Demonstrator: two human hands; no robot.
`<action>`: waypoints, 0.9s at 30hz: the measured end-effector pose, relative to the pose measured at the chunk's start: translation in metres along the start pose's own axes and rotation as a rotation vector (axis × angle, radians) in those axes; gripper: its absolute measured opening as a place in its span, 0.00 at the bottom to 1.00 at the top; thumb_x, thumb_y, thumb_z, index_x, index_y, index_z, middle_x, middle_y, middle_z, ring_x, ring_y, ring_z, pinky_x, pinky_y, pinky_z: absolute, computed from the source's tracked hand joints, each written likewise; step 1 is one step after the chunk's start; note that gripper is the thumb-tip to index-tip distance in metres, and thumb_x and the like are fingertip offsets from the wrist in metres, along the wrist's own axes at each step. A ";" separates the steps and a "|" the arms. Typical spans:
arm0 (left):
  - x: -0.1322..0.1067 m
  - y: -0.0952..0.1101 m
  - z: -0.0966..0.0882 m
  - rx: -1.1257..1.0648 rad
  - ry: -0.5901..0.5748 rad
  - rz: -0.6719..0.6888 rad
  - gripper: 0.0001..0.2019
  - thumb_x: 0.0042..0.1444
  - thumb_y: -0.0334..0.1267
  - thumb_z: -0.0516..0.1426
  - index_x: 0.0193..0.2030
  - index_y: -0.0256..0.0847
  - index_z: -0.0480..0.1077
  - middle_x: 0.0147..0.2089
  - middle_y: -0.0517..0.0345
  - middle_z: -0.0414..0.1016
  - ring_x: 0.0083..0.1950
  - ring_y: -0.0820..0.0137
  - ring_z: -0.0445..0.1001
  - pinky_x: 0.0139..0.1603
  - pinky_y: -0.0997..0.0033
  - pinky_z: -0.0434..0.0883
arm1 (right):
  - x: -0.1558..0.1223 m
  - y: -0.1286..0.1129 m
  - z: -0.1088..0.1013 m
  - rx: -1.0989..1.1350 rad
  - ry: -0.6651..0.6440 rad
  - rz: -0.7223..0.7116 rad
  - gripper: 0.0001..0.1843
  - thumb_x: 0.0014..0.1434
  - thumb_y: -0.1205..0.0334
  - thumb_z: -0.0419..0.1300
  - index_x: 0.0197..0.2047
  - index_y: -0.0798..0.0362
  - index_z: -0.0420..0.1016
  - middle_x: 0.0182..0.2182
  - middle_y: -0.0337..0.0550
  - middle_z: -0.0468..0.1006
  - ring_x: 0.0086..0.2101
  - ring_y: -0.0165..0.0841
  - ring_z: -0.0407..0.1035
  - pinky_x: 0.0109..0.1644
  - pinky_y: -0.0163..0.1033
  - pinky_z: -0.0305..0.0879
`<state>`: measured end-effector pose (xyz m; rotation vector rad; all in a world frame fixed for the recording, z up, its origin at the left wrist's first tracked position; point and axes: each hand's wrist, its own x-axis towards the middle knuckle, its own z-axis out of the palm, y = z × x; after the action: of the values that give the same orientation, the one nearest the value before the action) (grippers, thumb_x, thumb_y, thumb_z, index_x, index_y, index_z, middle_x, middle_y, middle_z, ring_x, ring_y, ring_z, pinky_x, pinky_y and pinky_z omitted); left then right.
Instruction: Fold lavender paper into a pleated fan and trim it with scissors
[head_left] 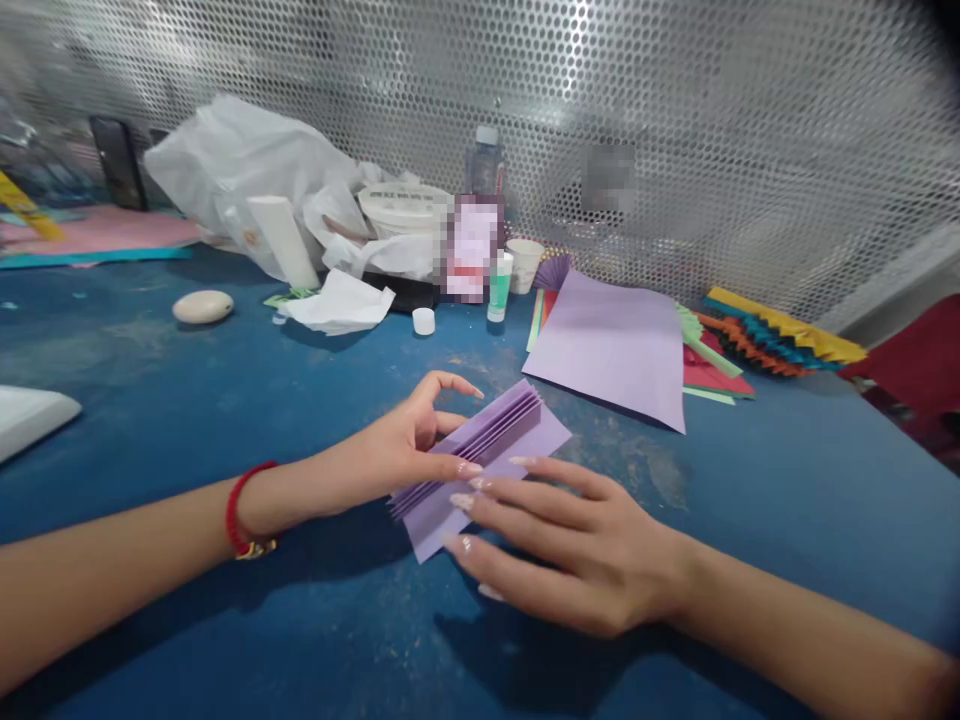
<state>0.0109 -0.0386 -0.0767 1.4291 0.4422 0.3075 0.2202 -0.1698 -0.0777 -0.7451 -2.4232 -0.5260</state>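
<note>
Left hand point(401, 445) grasping pleated lilac paper point(491, 450) at near edge, index finger raised; right hand point(577, 550) unclenched, fingertips point(461, 502) pressing on paper, just below loose lilac sheet point(607, 345). Pleats could spring apart if pressure eases; uneven pressing could crease them.

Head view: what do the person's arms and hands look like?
Both forearms are bare, no sleeves. The left hand has a red cord bracelet with a gold-coloured charm at its wrist; the right hand has none. Both hands have long, polished, pale fingernails; no rings show.
</note>
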 end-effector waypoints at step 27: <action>-0.014 0.016 -0.016 1.607 0.209 1.050 0.09 0.70 0.33 0.55 0.52 0.40 0.75 0.49 0.55 0.82 0.49 0.64 0.79 0.49 0.66 0.76 | 0.012 0.012 -0.024 -0.412 -0.027 0.210 0.08 0.67 0.75 0.59 0.40 0.54 0.77 0.41 0.42 0.86 0.41 0.39 0.78 0.58 0.48 0.63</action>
<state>-0.0080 -0.0287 -0.0608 3.1832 -0.0536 1.0930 0.2281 -0.1675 -0.0495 -1.1674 -2.2467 -0.9470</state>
